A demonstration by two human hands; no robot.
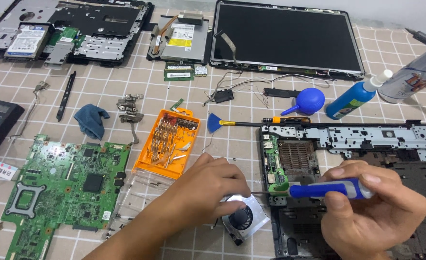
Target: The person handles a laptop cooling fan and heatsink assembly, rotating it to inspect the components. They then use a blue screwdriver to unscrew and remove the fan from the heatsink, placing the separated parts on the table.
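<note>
Item one: cooling fan [244, 219], round black rotor in a silver housing, lying flat on the checked tablecloth [251, 144] at the near edge, just left of the open laptop base [357, 139]. The left hand [208, 188] lies over its upper left part, fingers curled and pressed down on the housing, fingertips touching it beside the rotor.

Item two: blue-handled screwdriver [326, 188], lying almost level, pinched between thumb and fingers of the right hand [374, 212], which is closed round the handle. The thin shaft points left and ends near the left hand's fingertips, at the upper edge of the fan; whether the tip touches it cannot be made out.

Nearby: orange bit case [167, 142], open, just beyond the left hand; green motherboard [64, 188] to the far left; blue bulb blower [309, 101] and small brush [222, 123] beyond the laptop base.
</note>
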